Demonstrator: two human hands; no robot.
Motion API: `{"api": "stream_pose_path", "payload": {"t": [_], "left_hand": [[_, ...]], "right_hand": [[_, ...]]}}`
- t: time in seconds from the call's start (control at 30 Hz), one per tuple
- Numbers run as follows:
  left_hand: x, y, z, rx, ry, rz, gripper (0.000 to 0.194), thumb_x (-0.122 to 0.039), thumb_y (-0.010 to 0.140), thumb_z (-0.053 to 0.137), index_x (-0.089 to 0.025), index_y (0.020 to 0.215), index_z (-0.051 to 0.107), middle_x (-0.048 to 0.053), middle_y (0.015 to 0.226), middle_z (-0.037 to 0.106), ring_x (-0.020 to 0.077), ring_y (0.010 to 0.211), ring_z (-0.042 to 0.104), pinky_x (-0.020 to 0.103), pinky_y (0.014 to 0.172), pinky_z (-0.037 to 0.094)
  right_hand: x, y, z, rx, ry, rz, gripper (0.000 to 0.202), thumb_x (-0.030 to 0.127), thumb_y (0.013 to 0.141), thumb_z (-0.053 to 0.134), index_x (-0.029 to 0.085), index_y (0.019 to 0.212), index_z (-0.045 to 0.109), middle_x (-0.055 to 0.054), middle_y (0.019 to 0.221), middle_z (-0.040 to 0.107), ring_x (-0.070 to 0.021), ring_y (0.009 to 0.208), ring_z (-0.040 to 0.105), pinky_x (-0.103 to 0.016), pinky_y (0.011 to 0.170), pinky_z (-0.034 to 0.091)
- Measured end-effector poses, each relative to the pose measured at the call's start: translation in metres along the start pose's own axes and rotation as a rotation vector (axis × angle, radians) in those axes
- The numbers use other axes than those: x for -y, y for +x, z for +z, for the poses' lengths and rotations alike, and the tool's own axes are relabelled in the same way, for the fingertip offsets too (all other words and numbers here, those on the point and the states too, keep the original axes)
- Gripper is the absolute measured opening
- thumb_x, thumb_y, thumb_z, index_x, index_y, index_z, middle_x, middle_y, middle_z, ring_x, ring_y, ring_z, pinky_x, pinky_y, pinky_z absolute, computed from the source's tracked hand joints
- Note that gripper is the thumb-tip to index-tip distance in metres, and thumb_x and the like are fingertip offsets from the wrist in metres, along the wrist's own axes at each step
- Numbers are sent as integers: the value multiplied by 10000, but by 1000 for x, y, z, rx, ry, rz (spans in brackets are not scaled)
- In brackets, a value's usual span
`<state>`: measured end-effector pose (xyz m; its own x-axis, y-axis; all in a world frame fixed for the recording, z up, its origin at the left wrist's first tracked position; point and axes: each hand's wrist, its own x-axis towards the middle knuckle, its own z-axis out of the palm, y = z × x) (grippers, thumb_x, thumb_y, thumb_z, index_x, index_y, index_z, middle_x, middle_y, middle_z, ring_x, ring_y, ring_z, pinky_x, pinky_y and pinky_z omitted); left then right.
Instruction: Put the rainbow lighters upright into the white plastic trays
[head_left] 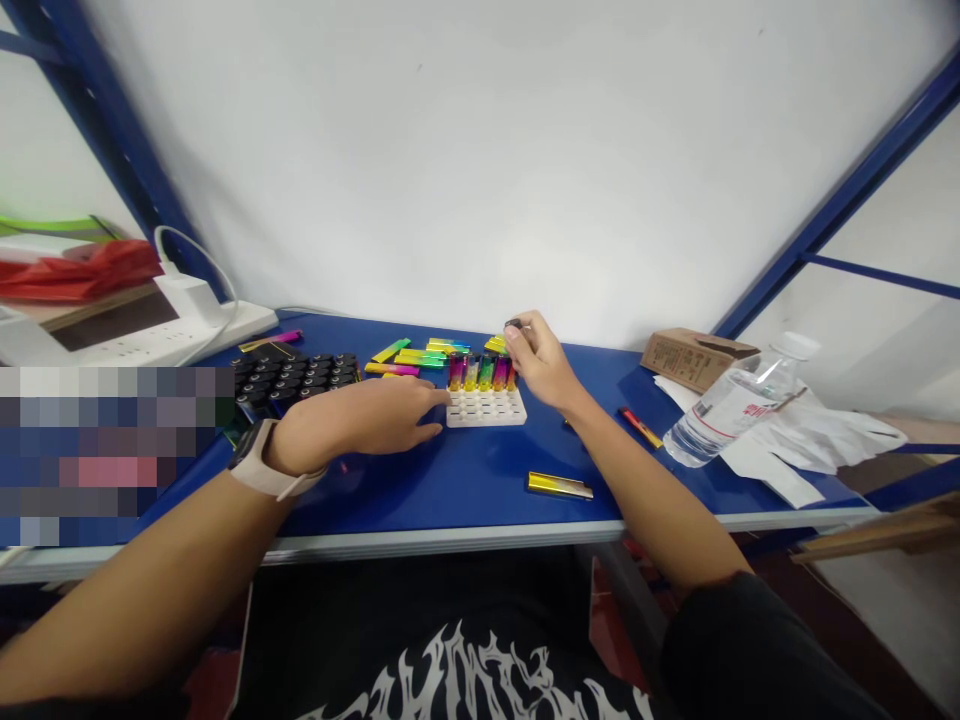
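A white rack [487,410] with rows of holes stands on the blue table, and several colourful tubes [486,373] are upright in its back row. My left hand [382,412] has its fingers apart at the rack's left edge, with nothing in them. Above the rack's right end, my right hand [538,358] pinches a small black piece [514,324]. Left of my left hand, many black-topped cylinders [289,375] stand close together. Behind the rack and to its left lie several shiny coloured sleeves [420,358].
A yellow sleeve [559,486] lies near the front edge, a red and yellow one [640,427] further right. At the right are a water bottle [731,408], a cardboard box [690,360] and white plastic [825,435]. A power strip [244,325] is at the left.
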<state>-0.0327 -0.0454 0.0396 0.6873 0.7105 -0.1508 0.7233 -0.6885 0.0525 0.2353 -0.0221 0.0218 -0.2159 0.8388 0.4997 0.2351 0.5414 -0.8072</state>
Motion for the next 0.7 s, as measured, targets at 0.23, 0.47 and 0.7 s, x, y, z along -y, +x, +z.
{"api": "stream_pose_path", "payload": {"t": [0.23,0.47,0.7], "left_hand": [[6,-1,3,-11,3,26,522,-409,1078,595,-242,1569,661,168,1493,767,371,1310,756,479,1105,574],[2,-3,-1,-29,-87,85,388,-448,1015,691,-307,1367,773,113,1230,845,340,1085,807,433,984,591],[4,-3,0,-35,-121,97,382,-482,992,717,-321,1333,781,100,1200,847,334,1114,791,427,1014,574]], "right_hand": [[-1,-5,4,-7,-97,-68,448,724,1082,587,278,1053,556,17,824,528,-172,714,502,-346,654,431],[8,-7,8,-45,-113,-151,422,690,1076,629,269,1044,622,-23,905,667,-196,794,619,-383,784,530],[18,-6,12,-19,-149,-236,395,657,986,783,262,1001,784,-60,966,730,-208,815,619,-392,768,529]]}}
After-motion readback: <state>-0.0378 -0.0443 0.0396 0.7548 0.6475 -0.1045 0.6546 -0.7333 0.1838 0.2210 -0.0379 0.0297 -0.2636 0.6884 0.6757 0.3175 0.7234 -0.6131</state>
